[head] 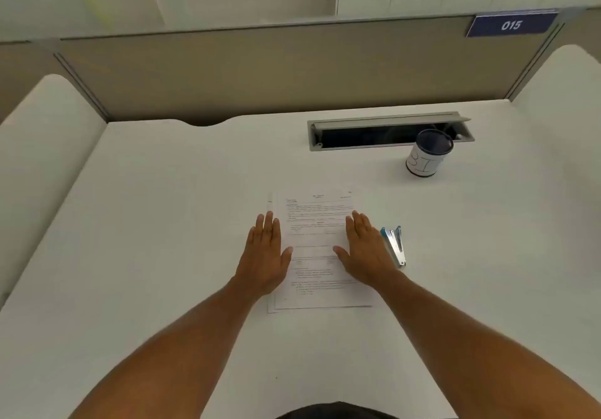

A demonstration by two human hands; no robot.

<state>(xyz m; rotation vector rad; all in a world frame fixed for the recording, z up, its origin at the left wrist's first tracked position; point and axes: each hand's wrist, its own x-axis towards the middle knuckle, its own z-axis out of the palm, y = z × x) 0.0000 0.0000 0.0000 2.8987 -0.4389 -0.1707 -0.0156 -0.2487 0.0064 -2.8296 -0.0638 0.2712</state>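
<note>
Currently: two flat hands on a paper stack.
Left hand [265, 252] and right hand [366, 249], fingers straight, press the side edges of the printed sheets [317, 249] lying mid-desk [162, 223]; stapler [395, 244] just right; labelled cup [428, 153] beyond.

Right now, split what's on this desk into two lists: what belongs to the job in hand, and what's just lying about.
Job in hand: printed sheets; left hand and right hand, flat at their side edges; stapler beside them, probably.
Lying about: labelled cup; open cable slot; sign 015.
</note>
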